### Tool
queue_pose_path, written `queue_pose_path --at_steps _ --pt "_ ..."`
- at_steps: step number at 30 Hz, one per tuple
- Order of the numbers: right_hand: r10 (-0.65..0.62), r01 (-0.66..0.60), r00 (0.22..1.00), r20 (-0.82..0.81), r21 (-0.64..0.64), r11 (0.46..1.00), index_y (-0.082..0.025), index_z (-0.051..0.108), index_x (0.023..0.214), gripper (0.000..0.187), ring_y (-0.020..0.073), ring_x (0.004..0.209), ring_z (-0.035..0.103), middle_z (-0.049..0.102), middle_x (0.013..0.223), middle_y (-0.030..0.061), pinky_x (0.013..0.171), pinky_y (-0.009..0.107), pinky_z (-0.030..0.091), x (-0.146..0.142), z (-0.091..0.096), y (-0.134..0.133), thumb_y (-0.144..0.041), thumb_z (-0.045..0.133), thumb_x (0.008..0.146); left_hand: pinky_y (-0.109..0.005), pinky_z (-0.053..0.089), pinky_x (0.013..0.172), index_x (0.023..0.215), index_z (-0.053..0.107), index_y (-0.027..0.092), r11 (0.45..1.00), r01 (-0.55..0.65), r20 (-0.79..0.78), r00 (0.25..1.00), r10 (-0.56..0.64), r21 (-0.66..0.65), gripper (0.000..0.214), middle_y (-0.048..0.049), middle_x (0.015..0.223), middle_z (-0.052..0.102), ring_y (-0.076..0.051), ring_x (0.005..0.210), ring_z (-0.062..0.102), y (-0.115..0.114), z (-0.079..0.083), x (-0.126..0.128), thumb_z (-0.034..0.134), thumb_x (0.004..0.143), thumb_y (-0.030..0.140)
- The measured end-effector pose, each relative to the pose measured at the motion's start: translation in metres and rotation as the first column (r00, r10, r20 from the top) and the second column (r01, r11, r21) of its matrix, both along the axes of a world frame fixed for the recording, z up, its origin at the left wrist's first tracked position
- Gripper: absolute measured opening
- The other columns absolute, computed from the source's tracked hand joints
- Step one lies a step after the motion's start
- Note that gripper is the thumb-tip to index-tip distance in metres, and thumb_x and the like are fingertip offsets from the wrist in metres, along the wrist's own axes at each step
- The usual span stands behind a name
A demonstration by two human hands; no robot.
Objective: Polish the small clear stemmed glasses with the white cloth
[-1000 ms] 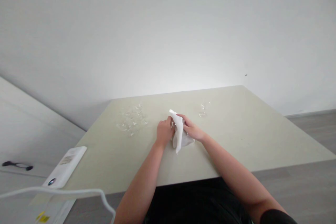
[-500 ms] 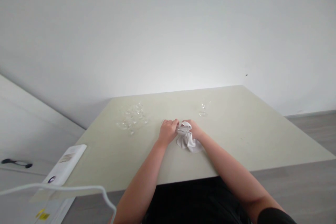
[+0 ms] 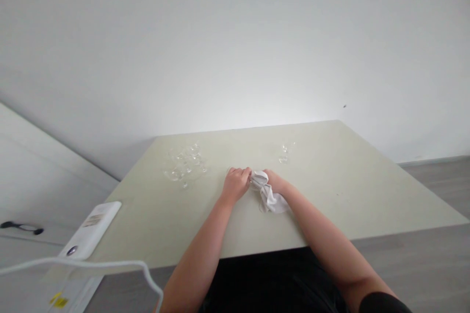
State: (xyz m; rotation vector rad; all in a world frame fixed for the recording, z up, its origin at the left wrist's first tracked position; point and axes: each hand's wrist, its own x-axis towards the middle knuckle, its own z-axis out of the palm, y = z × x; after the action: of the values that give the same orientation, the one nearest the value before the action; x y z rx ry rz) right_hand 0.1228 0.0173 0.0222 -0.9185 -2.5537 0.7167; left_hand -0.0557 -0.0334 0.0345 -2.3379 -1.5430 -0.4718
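My left hand [image 3: 237, 181] is closed around a clear stemmed glass, mostly hidden by the fingers and the cloth. Closed on a white cloth [image 3: 270, 199], my right hand [image 3: 273, 180] presses it against the glass just right of my left hand. The cloth's loose end hangs down to the table. Beyond my right hand a single clear stemmed glass [image 3: 284, 152] stands upright. Several more clear glasses [image 3: 187, 161] sit bunched together to the left of my left hand; their outlines are faint.
The pale table [image 3: 154, 225] runs back to a white wall [image 3: 235, 49]. On its left edge lies a flat white device [image 3: 93, 230]. A white cable [image 3: 110, 264] crosses the lower left, near a white cabinet with a dark handle [image 3: 22, 228].
My right hand and the cloth have shifted slightly right, and the cloth has turned and bunched differently. Less of the glass shows between the hands. My left hand has barely moved.
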Motion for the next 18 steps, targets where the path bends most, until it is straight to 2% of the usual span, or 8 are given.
queue_pose_path --at_steps 4,7,9,13,16,18 --pt "-0.119 0.118 0.989 0.088 0.012 0.993 -0.016 0.066 0.075 0.012 0.0172 0.065 0.06 0.068 0.074 0.0073 0.057 0.023 0.035 0.003 0.01 -0.011 -0.02 0.055 0.075 -0.035 0.035 0.076 0.094 0.058 0.018 0.998 0.053 0.004 0.999 -0.053 -0.033 0.015 -0.0064 0.077 0.067 -0.022 0.077 0.061 -0.001 -0.001 0.002 0.044 0.09 0.018" --pt "-0.216 0.215 0.973 0.076 0.023 0.976 -0.016 0.066 0.076 0.012 0.0193 0.066 0.061 0.068 0.074 0.0088 0.056 0.024 0.034 0.004 0.008 -0.012 -0.023 0.057 0.074 -0.035 0.035 0.077 0.097 0.058 0.018 0.997 0.055 0.037 0.998 -0.053 -0.06 0.015 -0.007 0.079 0.067 -0.022 0.079 0.061 -0.001 -0.001 0.003 0.047 0.086 0.016" --pt "-0.221 0.222 0.975 0.003 -0.001 0.975 -0.014 0.063 0.071 0.008 0.0188 0.064 0.059 0.066 0.07 0.0076 0.056 0.024 0.034 0.003 0.005 -0.009 -0.019 0.057 0.07 -0.035 0.036 0.078 0.099 0.058 0.018 0.998 0.031 0.052 0.998 -0.028 -0.054 0.017 -0.0081 0.08 0.067 -0.023 0.08 0.061 0.0 0.0 0.004 0.047 0.085 0.017" --pt "-0.152 0.15 0.986 -0.072 -0.036 0.988 -0.014 0.057 0.062 0.003 0.0157 0.061 0.054 0.061 0.063 0.0022 0.058 0.023 0.037 0.0 0.002 -0.003 -0.016 0.058 0.065 -0.035 0.036 0.076 0.096 0.059 0.018 0.999 -0.007 0.104 0.995 0.011 -0.035 0.016 -0.0083 0.076 0.066 -0.023 0.077 0.061 0.002 -0.001 0.005 0.047 0.086 0.018" --pt "-0.106 0.079 0.962 -0.253 -0.115 0.99 -0.015 0.058 0.067 0.008 0.0152 0.065 0.055 0.062 0.068 0.0012 0.062 0.024 0.041 -0.001 0.006 -0.002 -0.022 0.06 0.068 -0.034 0.036 0.076 0.091 0.058 0.019 1.0 -0.023 0.194 0.981 0.025 -0.012 0.012 -0.0065 0.072 0.064 -0.022 0.075 0.061 0.003 -0.003 0.004 0.048 0.086 0.017" --pt "-0.145 0.042 0.869 -0.474 -0.22 0.975 -0.015 0.061 0.079 0.016 0.0164 0.072 0.057 0.064 0.077 0.002 0.068 0.027 0.044 -0.001 0.009 -0.003 -0.028 0.063 0.069 -0.033 0.037 0.075 0.092 0.057 0.02 0.998 -0.059 0.315 0.948 0.056 0.002 0.01 -0.0041 0.069 0.061 -0.021 0.073 0.06 0.004 -0.003 0.003 0.049 0.086 0.019"
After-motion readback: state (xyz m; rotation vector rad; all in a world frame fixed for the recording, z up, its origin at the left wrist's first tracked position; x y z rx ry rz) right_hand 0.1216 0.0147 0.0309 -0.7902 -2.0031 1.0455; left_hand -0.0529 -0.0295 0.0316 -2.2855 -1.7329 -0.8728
